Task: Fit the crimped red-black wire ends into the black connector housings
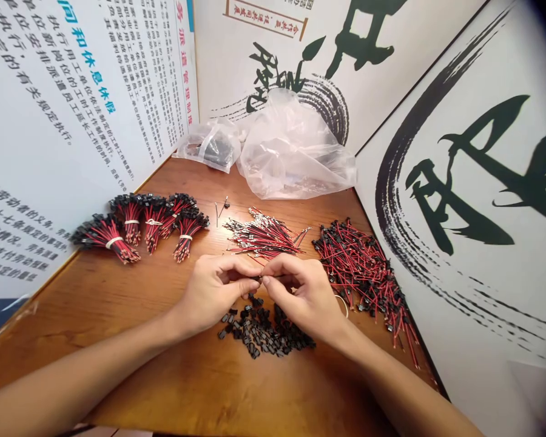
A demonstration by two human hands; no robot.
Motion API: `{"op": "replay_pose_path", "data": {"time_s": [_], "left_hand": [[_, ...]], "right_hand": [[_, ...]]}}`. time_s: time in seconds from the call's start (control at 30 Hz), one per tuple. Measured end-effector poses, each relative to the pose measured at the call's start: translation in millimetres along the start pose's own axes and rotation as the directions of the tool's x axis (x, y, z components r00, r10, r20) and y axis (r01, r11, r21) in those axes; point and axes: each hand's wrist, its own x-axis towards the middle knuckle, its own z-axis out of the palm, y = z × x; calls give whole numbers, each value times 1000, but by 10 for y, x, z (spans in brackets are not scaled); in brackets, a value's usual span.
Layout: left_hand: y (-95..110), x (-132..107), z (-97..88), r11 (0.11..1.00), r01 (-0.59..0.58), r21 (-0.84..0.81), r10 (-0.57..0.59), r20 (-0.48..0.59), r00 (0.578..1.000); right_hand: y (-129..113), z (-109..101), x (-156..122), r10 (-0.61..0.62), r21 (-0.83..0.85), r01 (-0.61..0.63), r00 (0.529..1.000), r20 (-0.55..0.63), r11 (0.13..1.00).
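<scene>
My left hand [218,291] is closed in a pinch, with a small black connector housing [257,279] just showing at its fingertips. My right hand [300,294] pinches a thin dark wire [278,277], its fingertips meeting those of the left. The fingers cover most of both pieces, so how far they are joined is hidden. Below the hands lies a heap of loose black connector housings [266,334]. Just beyond them is a pile of red and black wires [266,233] with bare metal terminals at their ends.
At right spreads a large pile of red-black wires with black connectors [359,267]. Several banded wire bundles [152,224] lie at left. Clear plastic bags [295,152] stand at the back of the wooden table [195,388]. Printed panels [437,200] wall it in.
</scene>
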Motion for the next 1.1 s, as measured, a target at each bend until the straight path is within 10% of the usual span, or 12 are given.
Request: {"op": "replay_pose_path", "data": {"time_s": [0.23,0.3,0.43,0.73,1.1], "left_hand": [[33,55,-28,997,53,52,-53,-12,999],[71,69,-41,994,82,75,-79,-39,996],[103,66,-58,987,136,90,-132,-46,990],[63,76,-69,967,202,154,-207,18,978],[42,137,-95,955,267,131,-271,15,962]], "right_hand": [[175,-272,202,65,-55,-58,987,148,997],[357,-357,309,46,-177,-47,999,-5,983],[699,-350,487,-90,-539,96,995,37,837],[703,-149,535,37,-848,231,959,282,478],[724,-260,485,-106,-704,240,968,229,669]]}}
